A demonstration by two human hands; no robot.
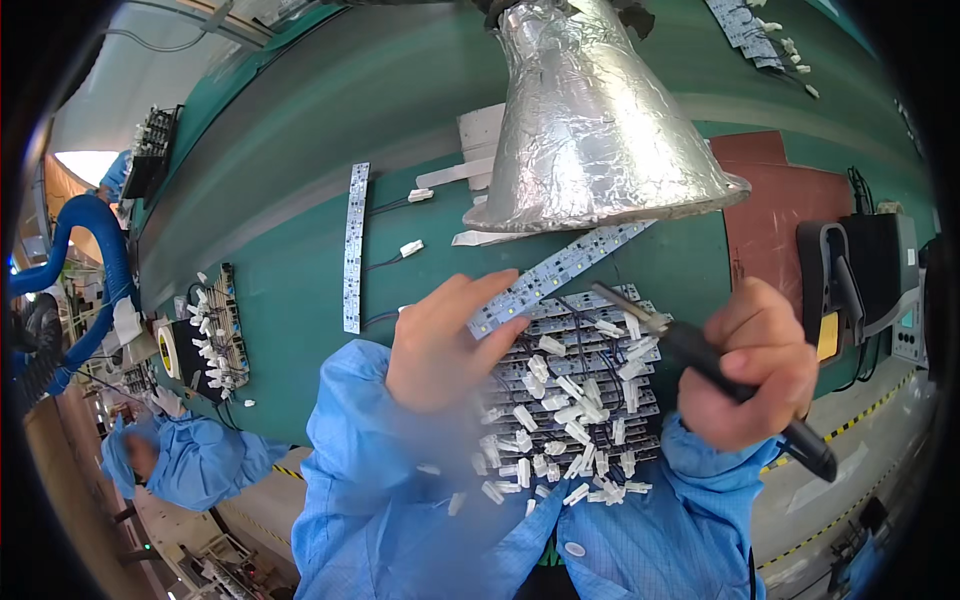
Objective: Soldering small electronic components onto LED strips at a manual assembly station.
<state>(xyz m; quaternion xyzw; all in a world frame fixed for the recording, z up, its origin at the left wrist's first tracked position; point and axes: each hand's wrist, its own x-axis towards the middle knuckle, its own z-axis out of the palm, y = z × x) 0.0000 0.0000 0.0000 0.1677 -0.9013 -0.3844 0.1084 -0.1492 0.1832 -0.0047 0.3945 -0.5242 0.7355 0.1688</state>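
My left hand (pixel 435 335) pinches the near end of a white LED circuit board strip (pixel 560 270) between thumb and fingers. The strip slants away to the right, its far end reaching the rim of a foil-covered fume hood (pixel 600 130). In my right hand (pixel 755 365) is a soldering iron (pixel 705 360) with a black handle, its metal tip pointing left over the boards. Below both hands lies a pile of similar circuit boards (pixel 570 340) with dark wires and many white plug connectors (pixel 575 415). Whether the tip touches a board, I cannot tell.
Another LED strip (pixel 355 250) with wired connectors lies left on the green mat (pixel 290 290). A rack of boards (pixel 230 330) stands farther left. To the right are a reddish-brown mat (pixel 760 220) and a black soldering iron stand (pixel 835 280). A person in blue (pixel 180 460) sits at lower left.
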